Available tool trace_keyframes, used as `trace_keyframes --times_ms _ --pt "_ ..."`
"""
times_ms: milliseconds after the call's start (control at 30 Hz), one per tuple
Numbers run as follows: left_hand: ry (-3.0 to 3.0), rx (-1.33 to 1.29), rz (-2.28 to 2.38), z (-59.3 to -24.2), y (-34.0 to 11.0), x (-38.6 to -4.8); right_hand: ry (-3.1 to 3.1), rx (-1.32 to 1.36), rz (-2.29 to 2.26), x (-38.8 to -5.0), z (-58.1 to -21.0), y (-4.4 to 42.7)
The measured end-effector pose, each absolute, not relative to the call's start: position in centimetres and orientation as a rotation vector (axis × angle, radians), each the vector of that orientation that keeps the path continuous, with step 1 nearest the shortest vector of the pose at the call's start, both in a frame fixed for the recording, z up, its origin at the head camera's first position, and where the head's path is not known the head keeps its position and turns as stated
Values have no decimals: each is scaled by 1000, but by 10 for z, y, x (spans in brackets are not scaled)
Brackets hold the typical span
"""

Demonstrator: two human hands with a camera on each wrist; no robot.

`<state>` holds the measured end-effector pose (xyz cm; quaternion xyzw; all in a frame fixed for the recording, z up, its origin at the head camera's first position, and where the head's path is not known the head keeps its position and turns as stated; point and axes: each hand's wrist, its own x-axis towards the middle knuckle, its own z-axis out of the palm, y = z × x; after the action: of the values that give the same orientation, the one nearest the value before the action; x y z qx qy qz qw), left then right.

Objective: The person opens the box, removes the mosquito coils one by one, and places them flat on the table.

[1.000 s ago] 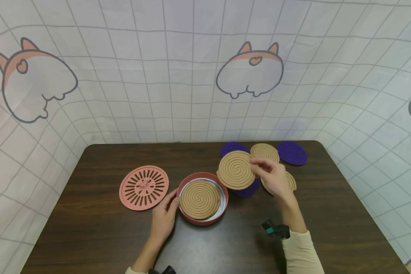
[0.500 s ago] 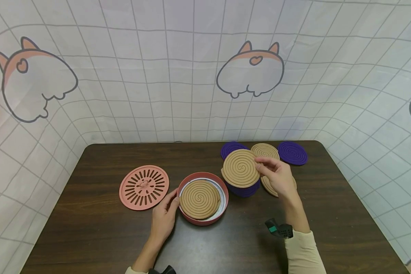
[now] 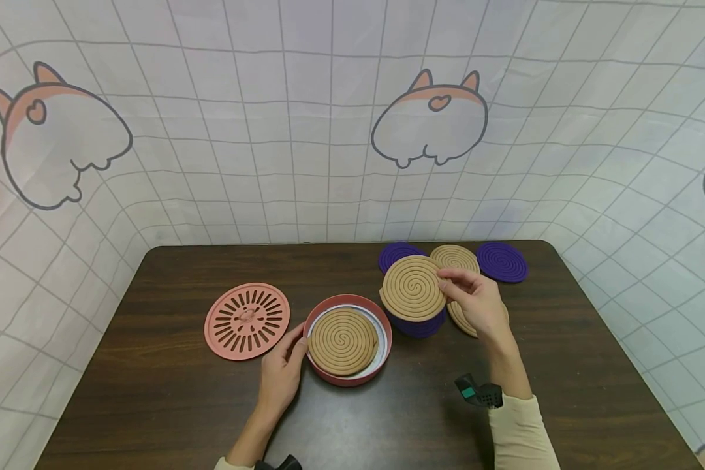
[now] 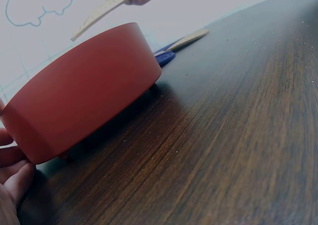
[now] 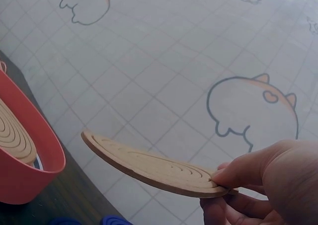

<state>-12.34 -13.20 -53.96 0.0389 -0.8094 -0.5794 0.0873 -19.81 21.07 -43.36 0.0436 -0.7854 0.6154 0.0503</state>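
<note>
In the head view my left hand (image 3: 280,375) holds the left side of a round red box (image 3: 348,380), thumb and fingers against its wall. A tan mosquito coil (image 3: 342,341) lies inside, on a pale lining. My right hand (image 3: 474,301) pinches another tan mosquito coil (image 3: 414,288) by its right edge, between thumb and fingers. It hangs above the table, right of the box. In the right wrist view this held coil (image 5: 149,165) appears almost edge-on and tilted. The left wrist view shows the box's outer wall (image 4: 89,86); its inside is hidden there.
A pink slotted lid (image 3: 247,321) lies left of the box. Behind and beside my right hand lie purple coils (image 3: 502,262) and tan coils (image 3: 454,257), some partly covered. A white gridded cloth (image 3: 329,130) stands behind the dark wooden table (image 3: 170,405).
Over the first half second my right hand shifted slightly right with the held coil; since then it has stayed put. My left hand and the box have not moved.
</note>
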Motion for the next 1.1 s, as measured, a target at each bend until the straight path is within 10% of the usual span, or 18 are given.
trace_keyframes --times_ms 1100 --pt "-2422 125 -1725 -538 -133 -123 -2397 147 1875 -198 -436 209"
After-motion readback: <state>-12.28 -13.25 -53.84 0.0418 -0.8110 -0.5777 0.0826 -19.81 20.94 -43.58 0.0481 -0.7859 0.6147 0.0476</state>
